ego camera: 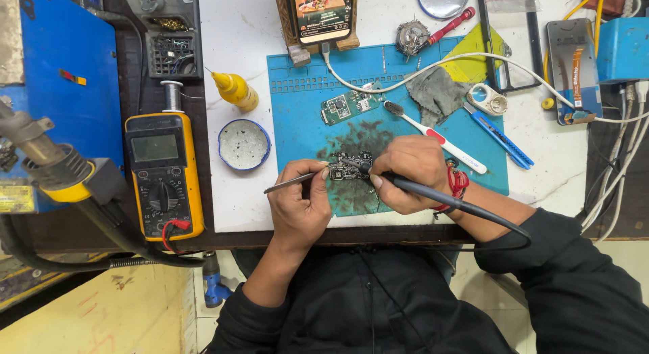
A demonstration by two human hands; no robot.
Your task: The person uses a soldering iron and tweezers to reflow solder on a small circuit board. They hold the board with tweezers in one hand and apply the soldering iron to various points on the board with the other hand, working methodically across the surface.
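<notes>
Head view, nearest us: black sleeves and torso fill the lower frame; both our forearms reach up onto the surface (230,212).
Left hand (299,200): closed around slim metal tweezers (292,183), whose tips point right and meet the left edge of the small dark circuit board (349,166).
Right hand (407,173): closed on a black soldering iron (378,175), pen-style; its tip rests on the same board, and its cable (487,219) trails right across our wrist, beside a red thread bracelet (458,183).
Board position: on the sooty, blackened patch of the blue work mat (297,117), between our two hands.
Mat, further up: a green circuit board (343,106), a white and red toothbrush (433,134), a grey cloth (436,91), a blue cutter knife (499,132).
Left of mat: a round blue-rimmed tin (244,144), a yellow squeeze bottle (234,89), a yellow multimeter (163,175).
Far left: a hot-air nozzle (40,154) with thick hose.
Top edge: a phone (322,12) propped on a wooden stand.
</notes>
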